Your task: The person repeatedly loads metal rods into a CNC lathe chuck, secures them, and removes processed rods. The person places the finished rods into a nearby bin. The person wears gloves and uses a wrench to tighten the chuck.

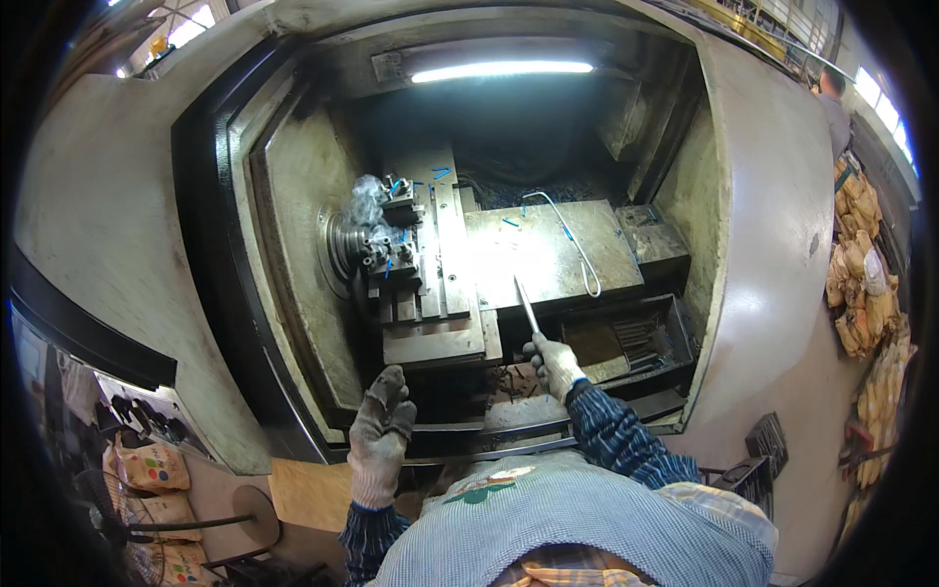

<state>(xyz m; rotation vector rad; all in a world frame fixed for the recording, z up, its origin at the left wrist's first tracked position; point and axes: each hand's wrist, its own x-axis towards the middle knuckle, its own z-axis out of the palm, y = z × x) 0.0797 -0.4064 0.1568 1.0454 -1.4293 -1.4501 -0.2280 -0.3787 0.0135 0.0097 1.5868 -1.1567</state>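
Observation:
My right hand (555, 362), in a pale work glove with grey fingertips, grips a metal rod (528, 304). The rod reaches over the metal slide cover (611, 242) inside a lathe; glare hides its far tip. A bent wire hook (568, 233) lies on that cover. My left hand (381, 438), gloved alike, holds nothing and is raised near the front sill, its thumb apart from the fingers. Ahead of it are the lathe's spindle chuck (340, 246) and the tool blocks (396, 268) on a slotted cross slide (447, 257). Smoke (367, 199) rises by the chuck.
Blue metal chips (441, 173) lie scattered on the slide. A dark metal tray (678, 334) holds long thin pieces at the right. A strip lamp (502, 71) lights the enclosure. Outside stand a fan (110, 506), printed sacks (158, 466) and a person (835, 106) at far right.

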